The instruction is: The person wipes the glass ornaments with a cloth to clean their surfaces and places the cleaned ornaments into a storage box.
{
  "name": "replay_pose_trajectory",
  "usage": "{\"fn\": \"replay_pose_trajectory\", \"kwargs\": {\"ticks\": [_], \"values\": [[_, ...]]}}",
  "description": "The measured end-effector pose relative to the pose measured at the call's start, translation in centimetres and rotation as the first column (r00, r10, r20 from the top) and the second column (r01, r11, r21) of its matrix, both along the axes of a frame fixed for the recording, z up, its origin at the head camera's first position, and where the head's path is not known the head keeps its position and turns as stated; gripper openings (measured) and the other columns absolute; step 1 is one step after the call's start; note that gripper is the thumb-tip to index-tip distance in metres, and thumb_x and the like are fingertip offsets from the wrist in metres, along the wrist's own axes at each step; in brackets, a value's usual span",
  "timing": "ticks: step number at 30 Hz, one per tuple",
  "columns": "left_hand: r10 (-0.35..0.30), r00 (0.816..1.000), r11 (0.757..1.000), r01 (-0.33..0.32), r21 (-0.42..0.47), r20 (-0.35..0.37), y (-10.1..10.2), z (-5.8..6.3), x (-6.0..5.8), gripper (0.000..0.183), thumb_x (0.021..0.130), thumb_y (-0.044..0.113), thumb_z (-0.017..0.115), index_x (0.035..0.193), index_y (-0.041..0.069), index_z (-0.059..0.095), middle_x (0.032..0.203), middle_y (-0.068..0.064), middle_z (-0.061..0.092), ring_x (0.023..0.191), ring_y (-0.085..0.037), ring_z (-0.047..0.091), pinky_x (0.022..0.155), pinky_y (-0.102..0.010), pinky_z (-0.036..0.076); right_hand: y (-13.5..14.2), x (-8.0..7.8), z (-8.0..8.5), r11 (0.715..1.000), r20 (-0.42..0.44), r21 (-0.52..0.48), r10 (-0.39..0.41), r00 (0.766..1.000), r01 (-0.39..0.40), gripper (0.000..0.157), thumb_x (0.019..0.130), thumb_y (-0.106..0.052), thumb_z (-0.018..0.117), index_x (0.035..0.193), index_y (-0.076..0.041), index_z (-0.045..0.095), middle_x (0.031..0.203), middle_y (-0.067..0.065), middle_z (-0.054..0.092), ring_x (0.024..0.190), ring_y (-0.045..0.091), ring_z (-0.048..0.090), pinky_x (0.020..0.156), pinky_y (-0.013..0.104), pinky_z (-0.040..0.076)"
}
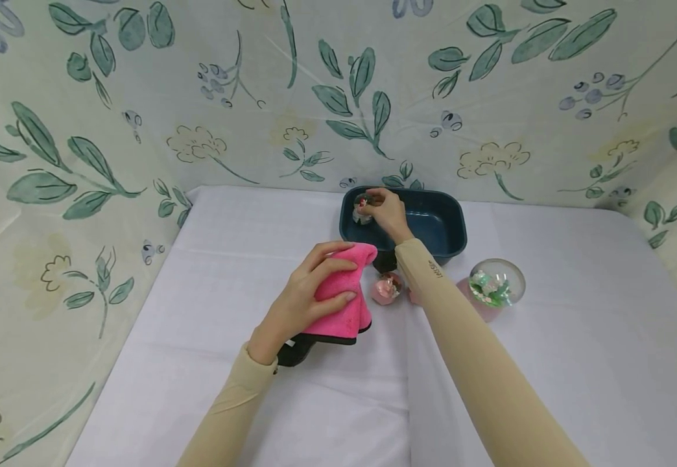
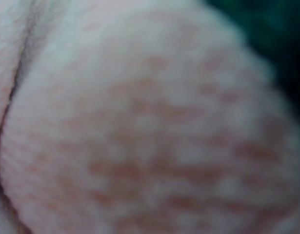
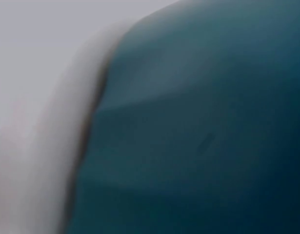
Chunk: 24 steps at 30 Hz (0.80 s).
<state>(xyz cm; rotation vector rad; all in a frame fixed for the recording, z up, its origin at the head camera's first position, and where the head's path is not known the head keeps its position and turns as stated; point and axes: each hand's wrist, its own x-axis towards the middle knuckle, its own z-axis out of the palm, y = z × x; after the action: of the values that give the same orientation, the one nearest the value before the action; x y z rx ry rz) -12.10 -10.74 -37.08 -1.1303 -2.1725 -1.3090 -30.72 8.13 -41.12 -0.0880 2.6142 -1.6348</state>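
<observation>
In the head view my left hand (image 1: 292, 298) grips a folded pink cloth (image 1: 338, 314) with dark edging, fingers spread over its top and the thumb along its side. My right hand (image 1: 392, 215) reaches into the left end of a dark blue basin (image 1: 440, 224) and pinches a small snow globe (image 1: 362, 215) with a bit of red inside. Blurred skin fills most of the left wrist view. The right wrist view shows the basin's blue wall (image 3: 179, 131) up close.
In front of the basin sits a small pink globe ornament (image 1: 386, 289), close to the cloth. Another pink piece (image 1: 415, 296) is mostly hidden by my right forearm. Farther right stands a larger glass globe (image 1: 497, 283) with green and white contents on a pink base. Floral fabric (image 1: 338, 117) hangs behind the white-covered table (image 1: 245, 246).
</observation>
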Motion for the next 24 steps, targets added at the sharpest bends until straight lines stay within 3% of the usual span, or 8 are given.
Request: {"fn": "replay_pose_trajectory", "kwargs": {"ticks": [9, 24], "values": [[0.000, 1.000, 1.000, 0.000, -0.003, 0.012, 0.02, -0.09, -0.04, 0.043, 0.079, 0.006, 0.077, 0.117, 0.008, 0.056, 0.135, -0.011, 0.044, 0.123, -0.025, 0.044, 0.089, -0.031, 0.051, -0.11, 0.08, -0.24, 1.000, -0.002, 0.016, 0.003, 1.000, -0.003, 0.048, 0.086, -0.012, 0.071, 0.131, -0.005, 0.056, 0.130, 0.015, 0.055, 0.119, 0.029, 0.051, 0.097, 0.042, 0.045], [-0.002, 1.000, 1.000, 0.002, -0.006, 0.024, 0.11, -0.10, 0.01, 0.043, 0.079, 0.006, 0.077, 0.117, 0.009, 0.056, 0.135, -0.011, 0.044, 0.122, -0.024, 0.044, 0.087, -0.031, 0.051, 0.11, 0.11, -0.10, 0.999, 0.017, -0.046, 0.005, 1.000, -0.004, 0.050, 0.086, -0.009, 0.071, 0.133, -0.003, 0.053, 0.132, 0.016, 0.055, 0.121, 0.027, 0.052, 0.099, 0.039, 0.044]]}}
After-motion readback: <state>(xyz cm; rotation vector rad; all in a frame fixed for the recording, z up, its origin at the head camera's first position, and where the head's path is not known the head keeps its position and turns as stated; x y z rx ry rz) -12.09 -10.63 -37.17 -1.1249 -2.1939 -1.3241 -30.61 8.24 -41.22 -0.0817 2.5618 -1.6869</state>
